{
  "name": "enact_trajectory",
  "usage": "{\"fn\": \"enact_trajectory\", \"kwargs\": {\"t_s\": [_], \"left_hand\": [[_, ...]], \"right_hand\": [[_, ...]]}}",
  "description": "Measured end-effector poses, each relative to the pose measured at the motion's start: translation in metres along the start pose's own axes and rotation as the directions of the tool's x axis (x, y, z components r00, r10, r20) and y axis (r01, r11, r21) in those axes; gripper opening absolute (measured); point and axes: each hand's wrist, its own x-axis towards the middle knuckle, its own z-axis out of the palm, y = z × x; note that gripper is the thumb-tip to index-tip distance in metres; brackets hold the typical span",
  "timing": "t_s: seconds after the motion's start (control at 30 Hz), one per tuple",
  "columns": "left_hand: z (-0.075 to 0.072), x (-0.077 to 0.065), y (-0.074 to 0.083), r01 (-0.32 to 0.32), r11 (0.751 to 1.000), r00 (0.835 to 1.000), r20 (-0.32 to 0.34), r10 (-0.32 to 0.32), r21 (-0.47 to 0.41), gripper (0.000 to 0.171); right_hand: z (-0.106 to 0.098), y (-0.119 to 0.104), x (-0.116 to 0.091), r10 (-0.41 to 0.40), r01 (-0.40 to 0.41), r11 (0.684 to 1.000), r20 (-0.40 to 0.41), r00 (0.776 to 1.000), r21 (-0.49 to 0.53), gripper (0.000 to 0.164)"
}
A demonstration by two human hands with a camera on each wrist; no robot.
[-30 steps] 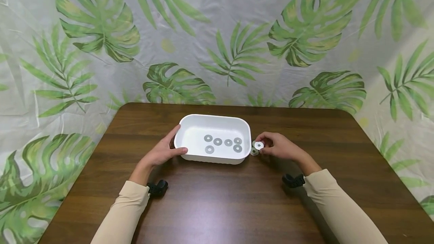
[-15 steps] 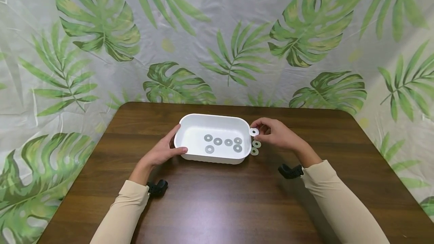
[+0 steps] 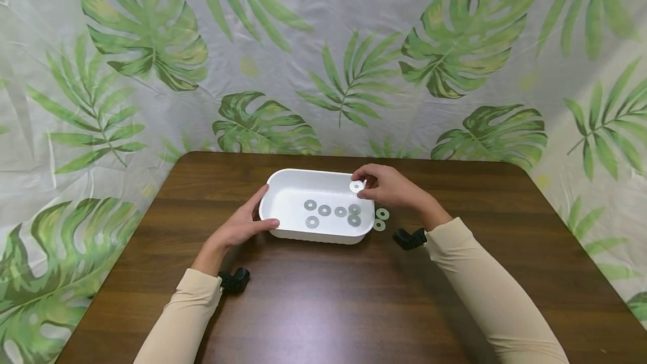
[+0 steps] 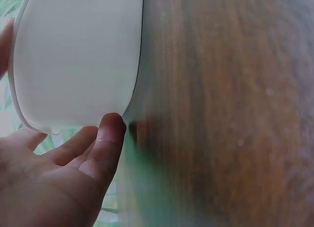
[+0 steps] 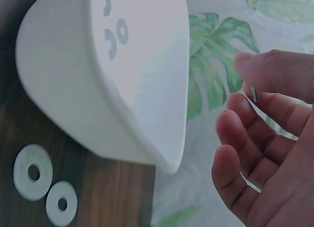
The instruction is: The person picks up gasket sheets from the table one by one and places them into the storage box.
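A white plastic tub (image 3: pixel 313 235) stands on the table, and several flat grey washers (image 3: pixel 324 210) lie on its floor. My left hand (image 3: pixel 238 228) grips the tub's left end, thumb over the near rim and fingers round the far side. Over the tub's far right corner, my right hand (image 3: pixel 393 186) pinches a washer (image 3: pixel 356 186) between thumb and index finger. The right wrist view shows that same washer edge-on as a thin metal sliver (image 5: pixel 253 93). Two more washers (image 3: pixel 382 214) lie on the table, close beside the tub's right end.
The dark wooden table (image 3: pixel 313 302) has rounded far corners. Behind it hangs a pale cloth (image 3: pixel 364 72) printed with green leaves. Each wrist wears a black strap-on mount (image 3: pixel 235 280) below a beige sleeve (image 3: pixel 177 319).
My right hand has lifted a washer from beside the tub's right end, moving it up and left over the far right corner. The left hand and tub have stayed put.
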Motion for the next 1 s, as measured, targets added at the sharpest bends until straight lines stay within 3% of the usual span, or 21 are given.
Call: {"fn": "enact_trajectory", "kwargs": {"t_s": [0.47,1.0], "left_hand": [[-0.001,0.0,0.0,-0.01,1.0,1.0,-0.004,0.01,0.015,0.099],[-0.001,-0.002,0.002,-0.004,1.0,1.0,-0.005,0.004,0.019,0.099]], "right_hand": [[0.01,-0.011,0.032,0.013,-0.013,1.0,0.019,1.0,0.016,0.032],[0.01,-0.01,0.036,0.037,-0.037,0.999,0.016,0.999,0.0,0.035]]}}
